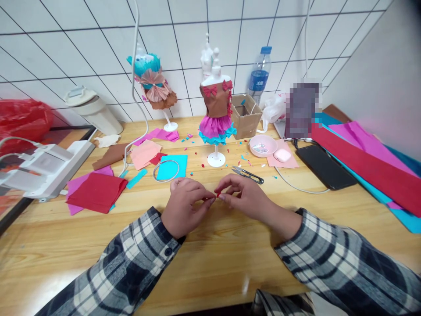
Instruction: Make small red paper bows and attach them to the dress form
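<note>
Between the fingertips of both hands is a tiny piece of red paper (217,194), mostly covered by the fingers. My left hand (189,204) pinches it from the left, and my right hand (245,196) pinches it from the right. Just beyond them stands a small white dress form (216,159) in a paper outfit: a brown bodice (215,103) with red bows and a pink and blue ruffled skirt (217,127). Thread snips (248,174) lie right behind my right hand. A thin ring (154,172) rests partly on a blue paper square (182,164) beyond my left hand.
Red paper sheets (98,191) and a power strip (62,169) lie at left, near a white tumbler (98,109). Behind stand another dressed form (158,85), a cardboard box (246,117) and a water bottle (259,74). At right are a pink bowl (263,151), a phone (325,166) and long paper strips (368,166).
</note>
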`<move>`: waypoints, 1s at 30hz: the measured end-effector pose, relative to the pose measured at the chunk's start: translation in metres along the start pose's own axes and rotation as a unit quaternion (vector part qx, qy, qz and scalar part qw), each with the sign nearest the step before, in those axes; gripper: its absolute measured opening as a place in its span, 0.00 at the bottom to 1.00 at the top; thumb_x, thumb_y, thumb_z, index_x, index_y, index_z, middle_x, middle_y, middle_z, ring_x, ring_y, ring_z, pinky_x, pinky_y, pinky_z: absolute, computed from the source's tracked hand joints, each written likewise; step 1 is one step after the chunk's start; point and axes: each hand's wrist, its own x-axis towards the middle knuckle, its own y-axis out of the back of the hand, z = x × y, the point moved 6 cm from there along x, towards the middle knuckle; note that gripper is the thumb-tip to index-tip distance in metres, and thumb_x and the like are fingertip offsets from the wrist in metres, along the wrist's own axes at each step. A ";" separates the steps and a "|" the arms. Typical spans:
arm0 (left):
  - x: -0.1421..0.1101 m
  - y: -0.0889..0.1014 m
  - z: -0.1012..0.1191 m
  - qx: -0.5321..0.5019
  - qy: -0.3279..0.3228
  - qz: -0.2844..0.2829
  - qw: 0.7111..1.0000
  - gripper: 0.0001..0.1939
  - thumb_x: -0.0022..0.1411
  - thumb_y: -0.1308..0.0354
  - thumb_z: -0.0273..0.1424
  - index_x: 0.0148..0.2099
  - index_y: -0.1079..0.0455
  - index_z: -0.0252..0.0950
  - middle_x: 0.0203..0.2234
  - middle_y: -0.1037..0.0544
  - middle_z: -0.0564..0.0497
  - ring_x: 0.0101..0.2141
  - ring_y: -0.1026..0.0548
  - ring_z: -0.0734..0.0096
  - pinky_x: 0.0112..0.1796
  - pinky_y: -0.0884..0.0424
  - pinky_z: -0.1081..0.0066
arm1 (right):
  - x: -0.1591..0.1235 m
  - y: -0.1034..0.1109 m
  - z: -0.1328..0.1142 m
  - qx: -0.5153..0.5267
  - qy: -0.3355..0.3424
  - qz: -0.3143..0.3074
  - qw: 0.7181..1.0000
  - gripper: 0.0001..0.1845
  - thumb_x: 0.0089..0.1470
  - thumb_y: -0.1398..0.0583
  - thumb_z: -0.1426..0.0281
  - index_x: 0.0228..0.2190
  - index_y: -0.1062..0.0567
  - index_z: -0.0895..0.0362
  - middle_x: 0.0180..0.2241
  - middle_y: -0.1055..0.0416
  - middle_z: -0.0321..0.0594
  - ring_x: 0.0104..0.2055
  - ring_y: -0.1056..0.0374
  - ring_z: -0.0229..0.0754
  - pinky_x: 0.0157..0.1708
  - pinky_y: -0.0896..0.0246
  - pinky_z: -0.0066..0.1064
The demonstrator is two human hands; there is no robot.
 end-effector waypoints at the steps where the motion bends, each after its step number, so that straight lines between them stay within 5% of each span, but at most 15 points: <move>1: -0.001 0.001 0.002 0.021 -0.014 0.005 1.000 0.07 0.59 0.44 0.31 0.33 0.24 0.41 0.27 0.23 0.52 0.33 0.28 0.67 0.43 0.42 0.59 | 0.000 -0.001 0.003 0.020 -0.018 -0.003 1.000 0.15 0.49 0.37 0.71 0.41 0.28 0.54 0.39 0.26 0.39 0.30 0.30 0.35 0.28 0.34 0.27; 4: -0.003 0.004 0.005 0.053 -0.036 0.013 0.998 0.07 0.60 0.45 0.30 0.34 0.24 0.42 0.27 0.22 0.53 0.34 0.28 0.67 0.46 0.47 0.56 | -0.001 -0.003 0.007 0.020 -0.057 -0.024 0.998 0.19 0.48 0.36 0.67 0.44 0.27 0.54 0.41 0.26 0.41 0.30 0.30 0.36 0.28 0.34 0.29; 12: -0.004 0.005 0.006 0.068 -0.034 0.006 0.997 0.08 0.60 0.45 0.31 0.33 0.25 0.42 0.27 0.22 0.53 0.35 0.29 0.66 0.47 0.49 0.54 | 0.001 -0.001 0.002 -0.037 -0.036 -0.016 0.999 0.06 0.46 0.36 0.69 0.31 0.22 0.56 0.30 0.24 0.36 0.28 0.31 0.36 0.29 0.35 0.29; 17: -0.003 0.005 0.006 0.068 -0.032 0.006 0.997 0.07 0.59 0.45 0.31 0.33 0.25 0.42 0.27 0.22 0.54 0.35 0.29 0.66 0.47 0.49 0.54 | 0.000 0.000 0.004 -0.025 -0.050 -0.009 0.998 0.20 0.42 0.33 0.68 0.41 0.25 0.55 0.38 0.24 0.39 0.26 0.31 0.34 0.28 0.34 0.28; 23: -0.002 0.003 0.006 0.068 -0.030 -0.001 0.997 0.08 0.59 0.45 0.31 0.32 0.25 0.41 0.26 0.23 0.54 0.34 0.29 0.66 0.47 0.49 0.54 | -0.001 0.000 -0.002 -0.088 0.011 0.004 0.996 0.04 0.48 0.36 0.70 0.30 0.21 0.54 0.28 0.23 0.34 0.26 0.31 0.34 0.26 0.37 0.25; 30: -0.002 0.010 0.001 0.105 -0.030 0.032 0.993 0.07 0.60 0.44 0.35 0.33 0.24 0.44 0.27 0.23 0.54 0.35 0.28 0.65 0.49 0.52 0.51 | -0.003 0.013 -0.014 -0.167 0.073 0.052 0.982 0.05 0.51 0.38 0.72 0.29 0.21 0.53 0.28 0.23 0.32 0.25 0.32 0.33 0.26 0.37 0.25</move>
